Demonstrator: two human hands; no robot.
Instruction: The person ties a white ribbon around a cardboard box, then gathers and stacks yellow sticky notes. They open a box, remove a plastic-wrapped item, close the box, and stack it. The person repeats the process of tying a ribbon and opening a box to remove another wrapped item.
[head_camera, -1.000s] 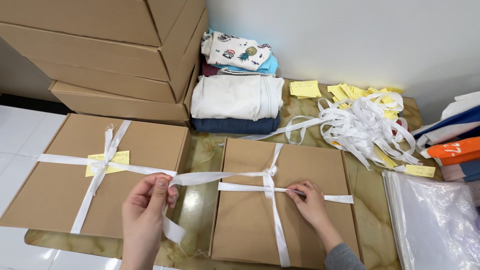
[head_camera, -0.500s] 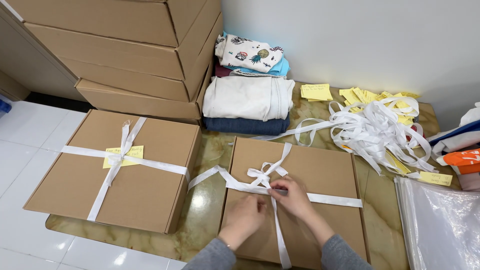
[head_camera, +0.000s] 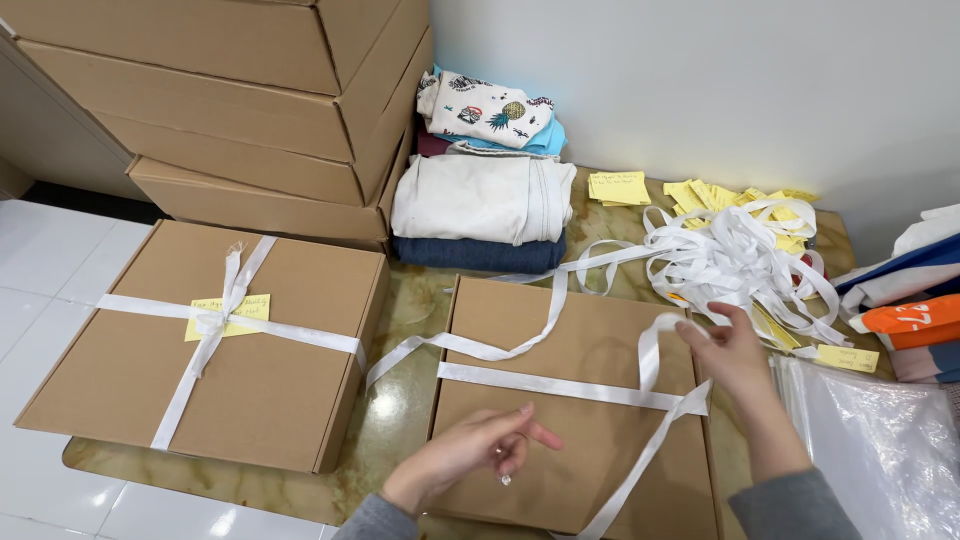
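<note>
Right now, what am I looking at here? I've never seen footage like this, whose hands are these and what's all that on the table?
This is a single view from a camera worn on a person's head, looking down at their own bare hands. The right hand lifts a loop of white ribbon that lies across a flat brown cardboard box. The left hand hovers open over that box, holding nothing. On the marble-patterned table beside it sits a second box tied with ribbon and bearing a yellow note. Behind are folded clothes, a heap of loose ribbon and yellow notes.
</note>
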